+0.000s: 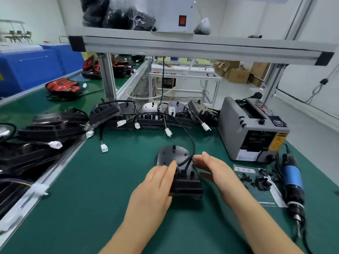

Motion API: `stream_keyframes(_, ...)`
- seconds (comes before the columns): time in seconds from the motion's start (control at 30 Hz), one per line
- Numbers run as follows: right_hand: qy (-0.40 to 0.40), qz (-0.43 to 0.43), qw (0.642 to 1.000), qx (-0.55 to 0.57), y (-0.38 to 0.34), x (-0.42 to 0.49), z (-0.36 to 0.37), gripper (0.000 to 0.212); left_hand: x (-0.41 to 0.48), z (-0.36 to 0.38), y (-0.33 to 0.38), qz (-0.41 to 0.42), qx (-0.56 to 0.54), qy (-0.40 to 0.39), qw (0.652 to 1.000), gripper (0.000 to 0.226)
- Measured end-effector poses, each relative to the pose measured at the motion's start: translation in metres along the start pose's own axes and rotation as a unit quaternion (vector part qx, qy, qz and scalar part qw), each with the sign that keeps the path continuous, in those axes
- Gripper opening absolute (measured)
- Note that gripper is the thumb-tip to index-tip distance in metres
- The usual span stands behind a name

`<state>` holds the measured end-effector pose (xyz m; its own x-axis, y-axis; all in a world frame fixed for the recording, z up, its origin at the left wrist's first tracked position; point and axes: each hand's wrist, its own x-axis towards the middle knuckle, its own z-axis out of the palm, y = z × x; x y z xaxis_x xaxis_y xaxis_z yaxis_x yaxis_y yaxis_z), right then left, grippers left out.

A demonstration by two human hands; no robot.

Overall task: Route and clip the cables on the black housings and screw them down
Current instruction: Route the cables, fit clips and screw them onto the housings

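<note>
So here's where we were: the black housing [185,184] sat dead centre on the green mat [110,180], right in front of us. Its long axis ran straight away from us, rounded end far, boxy end near. Our left hand [157,182] lay on its left flank, fingers straight and not wrapped round anything, fingertips up by where the cable [185,160] crosses the body. Our right hand [211,165] was flat and relaxed too, just beside the right edge with its tips close to the same cable bend. We couldn't tell if they actually touched it. So both hands flanked the part, the left one nearer since it was resting on it. The cable looped up and back toward the row of housings [156,118] with their white connectors [168,132] dangling. Roomwise, there was bare mat to the left and on the near side. The right was busier: the clips [260,181], then the electric screwdriver [292,180] lying nose toward us, with the tape dispenser [253,129] behind. The right hand looked best placed for grabbing a clip.
</note>
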<state>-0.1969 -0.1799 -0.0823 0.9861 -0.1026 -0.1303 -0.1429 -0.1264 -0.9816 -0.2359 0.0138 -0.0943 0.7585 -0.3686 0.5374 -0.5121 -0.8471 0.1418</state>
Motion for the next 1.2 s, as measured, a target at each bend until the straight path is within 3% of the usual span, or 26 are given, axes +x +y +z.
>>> stream_keyframes(0.13, -0.001, 0.006, 1.0, -0.029, 0.004, -0.015, -0.001, 0.022, -0.016, 0.002, 0.009, 0.023, -0.002, -0.009, 1.0, 0.106)
stream_keyframes(0.23, 0.008, -0.023, 0.997, -0.08, 0.007, -0.024, 0.003, 0.013, -0.024, 0.007, 0.012, 0.055, 0.012, -0.013, 0.998, 0.104)
stream_keyframes(0.47, 0.015, -0.089, 0.97, -0.226, 0.02, -0.036, 0.01, 0.038, -0.039, 0.016, 0.007, 0.074, -0.047, -0.014, 0.996, 0.105)
stream_keyframes(0.53, 0.019, -0.1, 0.966, -0.239, 0.025, -0.04, 0.011, 0.039, -0.041, 0.012, 0.003, 0.076, -0.09, -0.018, 0.993, 0.098)
stream_keyframes(0.63, 0.016, -0.109, 0.96, -0.257, 0.029, -0.045, 0.012, 0.037, -0.041, 0.003, -0.004, 0.071, -0.134, -0.011, 0.988, 0.057)
stream_keyframes(0.8, 0.042, -0.106, 0.96, -0.255, 0.013, -0.027, 0.012, 0.009, -0.024, -0.004, -0.004, -0.058, -0.238, -0.043, 0.969, 0.055)
stream_keyframes(0.93, 0.046, -0.035, 0.942, -0.33, -0.011, 0.017, 0.016, 0.067, -0.018, -0.002, 0.0, -0.036, -0.23, -0.058, 0.971, 0.044)
stream_keyframes(1.0, 0.043, -0.012, 0.923, -0.382, -0.017, 0.042, 0.021, 0.075, -0.018, -0.002, -0.002, -0.036, -0.233, -0.061, 0.97, 0.041)
stream_keyframes(1.07, 0.028, 0.005, 0.929, -0.369, -0.021, 0.063, 0.027, 0.06, -0.018, -0.002, -0.002, -0.033, -0.235, -0.066, 0.969, 0.041)
stream_keyframes(1.2, 0.022, -0.016, 0.98, -0.198, -0.027, 0.092, 0.036, 0.009, -0.017, -0.002, -0.002, -0.037, -0.225, -0.087, 0.97, 0.043)
